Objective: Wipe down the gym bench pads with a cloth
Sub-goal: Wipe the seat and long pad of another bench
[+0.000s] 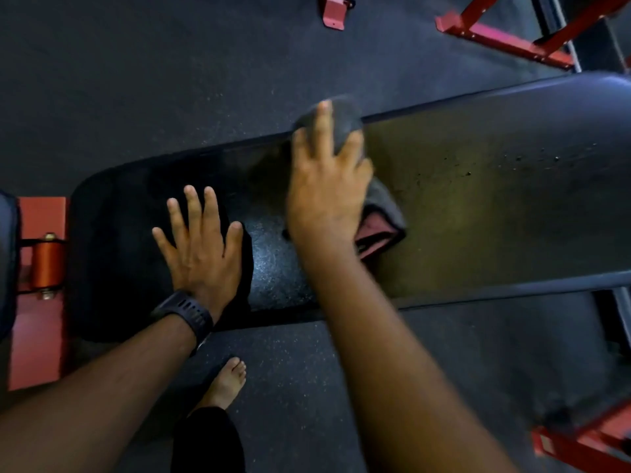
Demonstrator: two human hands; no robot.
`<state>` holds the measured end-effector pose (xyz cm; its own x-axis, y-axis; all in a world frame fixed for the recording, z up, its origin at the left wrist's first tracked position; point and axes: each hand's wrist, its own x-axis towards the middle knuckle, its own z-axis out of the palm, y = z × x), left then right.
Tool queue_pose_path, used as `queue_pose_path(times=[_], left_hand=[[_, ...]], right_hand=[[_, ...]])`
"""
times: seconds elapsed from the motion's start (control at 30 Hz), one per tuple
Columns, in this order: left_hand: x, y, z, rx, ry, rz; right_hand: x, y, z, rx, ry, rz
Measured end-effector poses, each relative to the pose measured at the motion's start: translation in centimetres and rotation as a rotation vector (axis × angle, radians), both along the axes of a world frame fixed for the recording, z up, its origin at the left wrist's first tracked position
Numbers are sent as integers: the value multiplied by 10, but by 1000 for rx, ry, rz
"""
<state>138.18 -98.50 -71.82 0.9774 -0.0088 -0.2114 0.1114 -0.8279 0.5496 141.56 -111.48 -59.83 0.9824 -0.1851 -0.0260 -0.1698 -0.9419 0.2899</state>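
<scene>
The long black bench pad [478, 206] was seen running from the lower left to the upper right, over a dark speckled rubber floor [136, 80]. The left hand [201, 247] was laid flat on the pad's left part, towards its near edge, with the fingers straight and spread; a black watch [186, 312] was worn on that wrist. The right hand [324, 186] was pressed down on a bunched dark grey cloth [384, 213] near the pad's far edge, with the fingers spread over the bundle. Part of the cloth was shown past the fingertips and part beside the wrist, where a pinkish-red fold was exposed. That hand and the cloth were blurred, so the exact bend of the fingers could not be told. A red metal frame [37, 302] was seen at the pad's left end, beside the edge of a second pad [6, 261]. A bare foot [227, 380] was planted on the floor below the pad.
</scene>
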Motion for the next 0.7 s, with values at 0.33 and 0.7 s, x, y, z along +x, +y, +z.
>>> queue_pose_path(times=[0.33, 0.7], left_hand=[[-2, -13, 11, -14, 39, -1], [5, -16, 15, -7, 69, -9]], right_hand=[[-78, -75, 25, 37, 31, 43], [-69, -4, -6, 98, 109, 239]])
